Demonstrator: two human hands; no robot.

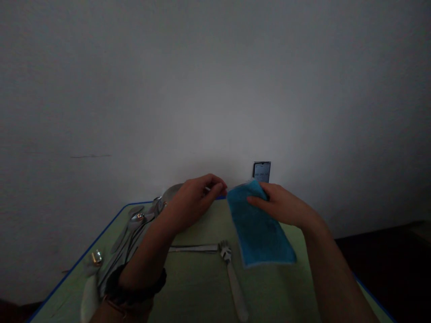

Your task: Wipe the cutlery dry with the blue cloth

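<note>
My right hand grips the top of a blue cloth, which hangs down over the pale green table. My left hand is beside the cloth's upper left corner with its fingers pinched together; what they hold is too small to make out. A knife and a white-handled utensil lie on the table below my hands.
Several spoons and other cutlery lie at the table's left, near a round metal dish behind my left hand. A phone stands against the grey wall. The table has a blue edge.
</note>
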